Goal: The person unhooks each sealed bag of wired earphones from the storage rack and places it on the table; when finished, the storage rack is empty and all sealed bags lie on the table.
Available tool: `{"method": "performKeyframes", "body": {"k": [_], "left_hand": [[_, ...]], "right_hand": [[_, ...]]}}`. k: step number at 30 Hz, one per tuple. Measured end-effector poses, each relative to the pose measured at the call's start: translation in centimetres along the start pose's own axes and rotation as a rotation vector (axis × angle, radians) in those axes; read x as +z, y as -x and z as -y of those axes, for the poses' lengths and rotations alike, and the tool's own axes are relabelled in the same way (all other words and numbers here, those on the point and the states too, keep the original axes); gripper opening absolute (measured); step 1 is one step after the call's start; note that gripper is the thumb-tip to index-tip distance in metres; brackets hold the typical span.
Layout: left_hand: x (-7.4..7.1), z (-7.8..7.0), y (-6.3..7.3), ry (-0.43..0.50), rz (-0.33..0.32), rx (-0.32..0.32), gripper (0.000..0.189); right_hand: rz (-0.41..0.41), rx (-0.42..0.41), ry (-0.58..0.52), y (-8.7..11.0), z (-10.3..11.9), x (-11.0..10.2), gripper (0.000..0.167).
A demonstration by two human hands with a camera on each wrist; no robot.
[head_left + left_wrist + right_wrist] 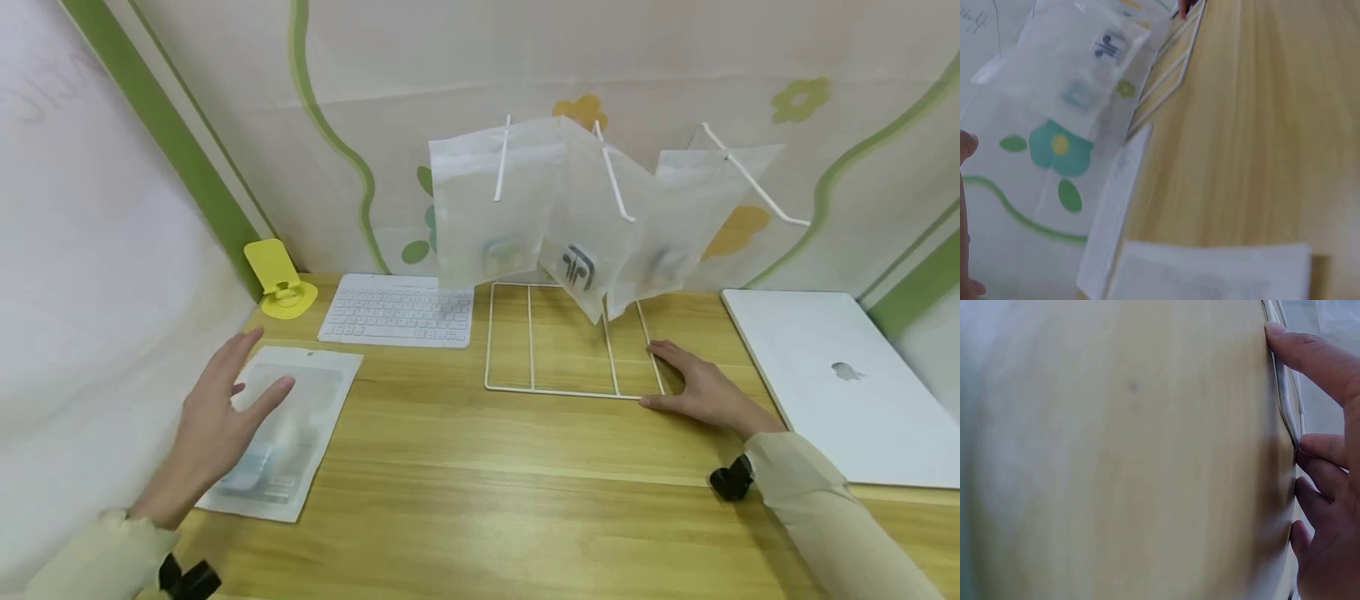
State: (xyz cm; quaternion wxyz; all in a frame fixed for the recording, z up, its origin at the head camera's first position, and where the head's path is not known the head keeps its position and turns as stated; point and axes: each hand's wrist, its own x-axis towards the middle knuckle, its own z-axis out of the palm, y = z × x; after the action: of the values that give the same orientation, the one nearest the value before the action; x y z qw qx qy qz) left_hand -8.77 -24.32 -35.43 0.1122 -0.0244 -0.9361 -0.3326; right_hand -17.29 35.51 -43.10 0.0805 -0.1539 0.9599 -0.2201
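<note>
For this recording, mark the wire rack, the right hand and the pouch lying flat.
Wire rack (570, 393): head view, front bar of its base.
Right hand (703, 390): head view, back of the hand.
Pouch (291, 435): head view, its upper face.

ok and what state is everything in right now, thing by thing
wire rack, standing on the table, loaded
left hanging pouch, hung on the rack
middle hanging pouch, hung, turned at an angle
right hanging pouch, hung on the rack
loose pouch, lying flat
keyboard, lying flat, power unclear
laptop, closed
yellow stand, unfolded, upright
left hand, spread, holding nothing
right hand, touching the rack's corner
</note>
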Motion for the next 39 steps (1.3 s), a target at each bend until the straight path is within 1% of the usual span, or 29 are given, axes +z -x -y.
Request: {"method": "performKeyframes", "body": {"k": [3,7,9,11,13,16,18,21,25,27,30,34,39], "left_hand": [[0.6,-1.5,-1.7,0.057,0.013,0.055,0.074],[1.1,-3.7,-4.0,0.100,0.040,0.123,0.075],[1.3,-5.0,-5.1,0.129,0.042,0.153,0.074],[1.6,-6.2,-6.1,0.176,0.039,0.180,0.074],[2.1,-7.3,-7.2,0.226,0.039,0.205,0.074],[3.4,-8.6,-8.6,0.279,0.048,0.229,0.075],[4.5,-9.3,-9.6,0.298,0.059,0.231,0.079],[6.0,-10.2,-11.2,0.339,0.083,0.215,0.085],[7.6,-10.9,-13.4,0.442,0.118,0.161,0.092],[8.3,-11.3,-14.3,0.503,0.131,0.135,0.093],[9.4,-11.8,-15.6,0.556,0.146,0.109,0.092],[10.8,-12.4,-16.9,0.608,0.130,0.107,0.082],[12.5,-12.9,-18.1,0.665,0.066,0.104,0.066]], "right_hand": [[0.002,0.001,-0.002,0.0,0.0,0.2,0.097],[0.001,0.006,-0.011,0.0,0.0,0.2,0.097],[0.000,0.004,-0.014,-0.1,0.1,0.2,0.096],[-0.004,0.002,-0.013,-0.2,0.2,0.2,0.096],[-0.006,0.004,-0.010,-0.2,0.2,0.2,0.097],[-0.005,0.009,-0.008,-0.3,0.1,0.1,0.097],[-0.003,0.010,-0.010,-0.3,0.1,0.1,0.097],[-0.001,0.009,-0.009,-0.3,0.0,0.1,0.097],[0.003,0.009,-0.012,-0.3,0.0,0.1,0.097],[0.004,0.008,-0.014,-0.4,-0.1,0.1,0.097],[0.002,0.008,-0.006,-0.3,-0.2,0.2,0.097],[-0.004,0.009,-0.005,-0.2,-0.3,0.3,0.098],[-0.015,0.010,-0.022,-0.3,-0.3,0.2,0.097]]}}
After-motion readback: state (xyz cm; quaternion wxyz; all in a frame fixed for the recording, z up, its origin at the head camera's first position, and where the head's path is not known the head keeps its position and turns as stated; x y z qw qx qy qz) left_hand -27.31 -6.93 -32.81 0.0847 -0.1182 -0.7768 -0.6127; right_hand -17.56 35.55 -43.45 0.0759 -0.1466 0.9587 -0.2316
